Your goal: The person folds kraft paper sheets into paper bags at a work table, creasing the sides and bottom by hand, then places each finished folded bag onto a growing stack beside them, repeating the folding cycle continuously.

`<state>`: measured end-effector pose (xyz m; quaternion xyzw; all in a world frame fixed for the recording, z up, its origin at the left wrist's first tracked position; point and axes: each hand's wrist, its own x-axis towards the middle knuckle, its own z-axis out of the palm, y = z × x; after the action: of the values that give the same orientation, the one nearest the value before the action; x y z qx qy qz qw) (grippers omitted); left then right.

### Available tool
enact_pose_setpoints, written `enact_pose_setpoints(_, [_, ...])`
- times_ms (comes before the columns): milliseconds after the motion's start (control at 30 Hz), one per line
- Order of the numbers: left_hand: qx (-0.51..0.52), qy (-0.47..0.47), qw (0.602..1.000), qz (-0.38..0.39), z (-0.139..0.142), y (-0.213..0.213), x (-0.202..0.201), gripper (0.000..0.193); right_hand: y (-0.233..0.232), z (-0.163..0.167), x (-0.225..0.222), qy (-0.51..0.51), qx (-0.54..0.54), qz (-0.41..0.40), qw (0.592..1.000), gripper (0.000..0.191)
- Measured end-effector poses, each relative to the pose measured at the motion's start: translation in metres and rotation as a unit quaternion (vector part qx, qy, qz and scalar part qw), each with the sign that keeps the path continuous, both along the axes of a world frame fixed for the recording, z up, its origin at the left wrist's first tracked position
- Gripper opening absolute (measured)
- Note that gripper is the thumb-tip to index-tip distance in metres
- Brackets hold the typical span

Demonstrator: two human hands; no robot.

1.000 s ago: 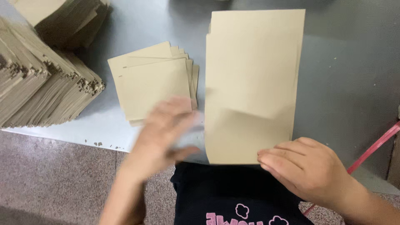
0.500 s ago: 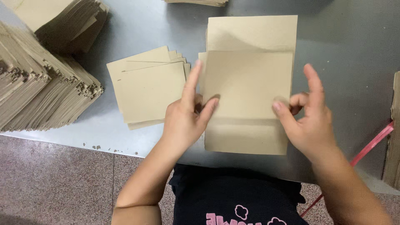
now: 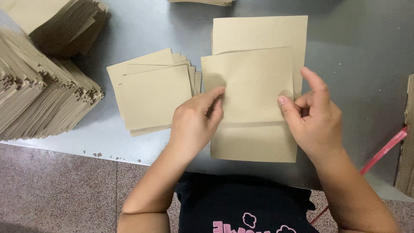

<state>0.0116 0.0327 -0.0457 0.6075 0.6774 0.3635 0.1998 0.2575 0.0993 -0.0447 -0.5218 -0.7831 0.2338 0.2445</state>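
A tan paper sheet (image 3: 252, 84), folded over so its lower half doubles back, lies on top of a stack of flat tan sheets (image 3: 263, 30) on the grey metal table (image 3: 358, 51). My left hand (image 3: 194, 123) pinches the folded sheet's left edge with thumb and fingers. On the sheet's right edge rests my right hand (image 3: 312, 116), thumb pressing, forefinger raised. A small pile of folded tan pieces (image 3: 151, 92) sits just left of my left hand.
Tall stacks of tan paper (image 3: 41, 86) fill the table's left side. More paper (image 3: 202, 2) shows at the top edge. A red rod (image 3: 386, 149) and brown cardboard (image 3: 407, 142) stand at the right. Speckled floor (image 3: 56, 185) lies below the table's front edge.
The hands rose from the sheet's bottom edge and folded its lower half up and over. Both hands now sit at the fold's sides.
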Motion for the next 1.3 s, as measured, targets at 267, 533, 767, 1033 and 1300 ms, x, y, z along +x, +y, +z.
enact_pose_setpoints(267, [-0.004, 0.029, 1.000, 0.005, 0.005, 0.004, 0.002, 0.026, 0.003, 0.009, -0.004, -0.032, -0.002, -0.003, 0.999, 0.053])
enact_pose_setpoints(533, [-0.035, 0.096, 0.994, -0.035, 0.015, -0.004, 0.000, 0.064, -0.018, 0.029, -0.024, -0.100, 0.189, 0.275, 0.937, 0.031])
enact_pose_setpoints(767, [-0.080, 0.072, 0.994, -0.027, 0.016, -0.012, -0.022, 0.077, -0.024, 0.022, 0.021, -0.169, 0.162, 0.205, 0.950, 0.037])
enact_pose_setpoints(1033, [-0.108, -0.086, 0.990, -0.007, 0.010, -0.022, -0.029, 0.061, -0.045, 0.037, 0.018, -0.124, 0.146, 0.265, 0.945, 0.040])
enact_pose_setpoints(1300, [-0.261, 0.145, 0.951, 0.083, 0.028, -0.071, -0.118, 0.044, -0.034, 0.037, 0.009, -0.042, 0.037, 0.322, 0.945, 0.029])
